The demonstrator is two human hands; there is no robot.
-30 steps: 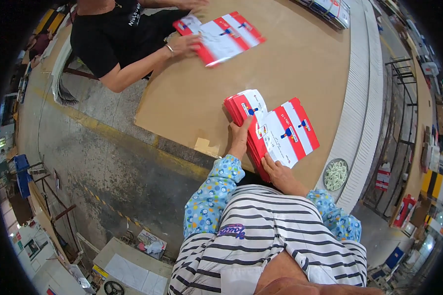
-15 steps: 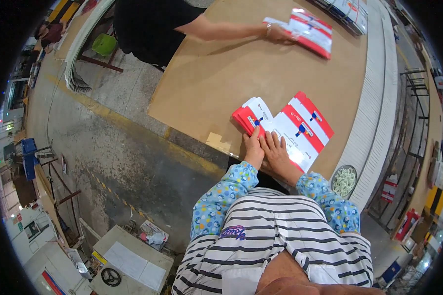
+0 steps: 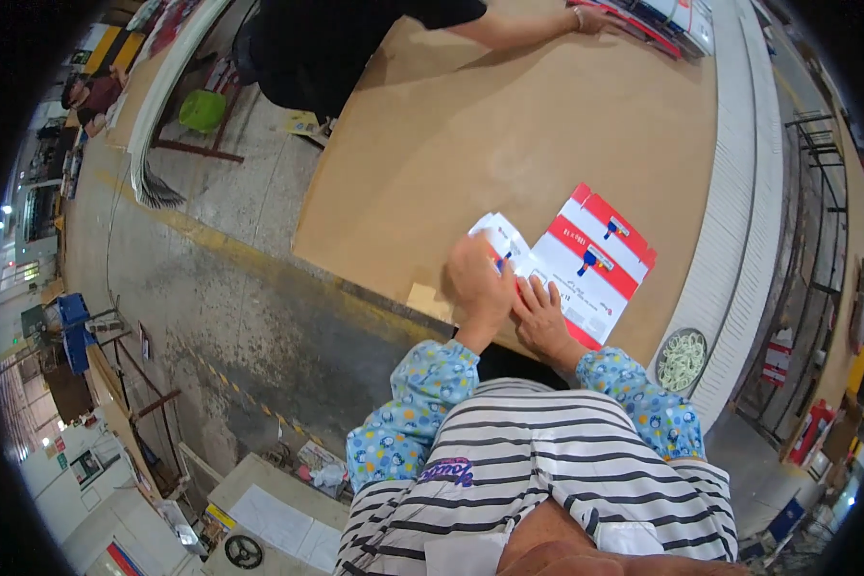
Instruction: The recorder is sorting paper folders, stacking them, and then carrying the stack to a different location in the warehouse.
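A red and white printed carton blank [image 3: 586, 288] lies flat near the front edge of the brown table, blue pictures on its panels. Across its lower left part rests my right hand [image 3: 542, 315], fingers stretched out and fairly flat. My left hand [image 3: 480, 278] is over the narrower left section of the blank, covering most of its red panel; motion smears its fingers. Above that hand a white flap [image 3: 499, 227] shows. Patterned blue sleeves cover both my forearms.
A co-worker's hand [image 3: 595, 17] is at a stack of flat cartons [image 3: 677, 27] on the far right of the table [image 3: 432, 173]. A bowl of pale loops [image 3: 682, 361] stands at right. Tape [image 3: 430, 301] sticks to the near left edge.
My left hand has moved left and up over the carton's red section. My right hand stays on the blank. The co-worker's carton has gone from mid-table to the far stack.
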